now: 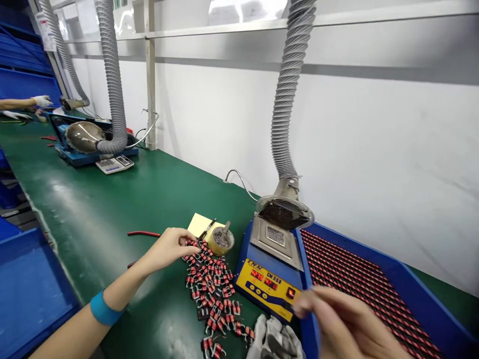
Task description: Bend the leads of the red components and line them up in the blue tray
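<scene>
My left hand is over the upper left edge of a pile of small red-and-black wire coils with pale metal cores. Its thumb and forefinger are slightly apart, with coils showing between and below them; none is visibly lifted. My right hand is at the lower right, in front of the blue tray and the solder pot with its yellow panel and red digits. Thumb and forefinger are pressed together there, smeared by motion, and anything between them cannot be made out.
A round tub of grey bits stands beyond the pile, beside a yellow pad and a pen. An extraction hood hangs over the solder pot. Grey-white gloves lie in front. A co-worker's gloved hand shows far left.
</scene>
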A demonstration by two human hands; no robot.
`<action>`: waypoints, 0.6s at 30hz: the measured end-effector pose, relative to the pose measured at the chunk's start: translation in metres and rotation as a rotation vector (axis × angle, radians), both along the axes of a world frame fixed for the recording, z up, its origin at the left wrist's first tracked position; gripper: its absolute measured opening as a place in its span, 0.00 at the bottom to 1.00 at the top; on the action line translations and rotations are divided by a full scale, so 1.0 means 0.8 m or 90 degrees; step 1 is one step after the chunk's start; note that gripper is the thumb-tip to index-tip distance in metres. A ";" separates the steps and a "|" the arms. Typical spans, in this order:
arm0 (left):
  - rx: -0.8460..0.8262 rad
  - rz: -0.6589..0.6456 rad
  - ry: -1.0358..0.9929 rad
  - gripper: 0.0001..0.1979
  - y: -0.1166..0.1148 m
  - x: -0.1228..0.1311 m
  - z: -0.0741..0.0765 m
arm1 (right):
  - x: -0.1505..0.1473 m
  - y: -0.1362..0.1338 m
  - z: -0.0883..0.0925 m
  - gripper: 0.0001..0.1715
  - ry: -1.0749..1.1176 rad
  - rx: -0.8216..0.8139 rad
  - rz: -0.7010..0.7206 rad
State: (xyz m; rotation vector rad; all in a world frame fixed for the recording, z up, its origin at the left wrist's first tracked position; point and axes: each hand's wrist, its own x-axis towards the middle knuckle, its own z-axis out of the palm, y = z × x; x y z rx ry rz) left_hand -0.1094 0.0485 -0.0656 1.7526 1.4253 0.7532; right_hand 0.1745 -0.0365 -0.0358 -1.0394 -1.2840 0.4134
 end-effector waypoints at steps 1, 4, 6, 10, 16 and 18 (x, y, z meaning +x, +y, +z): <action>0.015 -0.020 -0.042 0.14 -0.005 0.018 0.021 | -0.015 0.000 0.006 0.06 -0.012 -0.062 0.049; 0.084 -0.093 -0.146 0.11 -0.026 0.078 0.070 | -0.042 0.006 0.010 0.13 0.060 -0.131 0.164; 0.145 -0.148 -0.217 0.08 -0.040 0.115 0.088 | -0.044 0.010 0.005 0.14 0.172 -0.125 0.190; 0.203 -0.195 -0.331 0.07 -0.055 0.162 0.092 | -0.029 0.012 -0.006 0.12 0.372 -0.089 0.171; 0.049 -0.186 -0.607 0.04 -0.051 0.186 0.075 | -0.021 0.014 -0.014 0.10 0.468 -0.110 0.216; -0.032 -0.145 -0.707 0.04 -0.051 0.190 0.071 | -0.029 0.017 -0.014 0.10 0.464 -0.108 0.217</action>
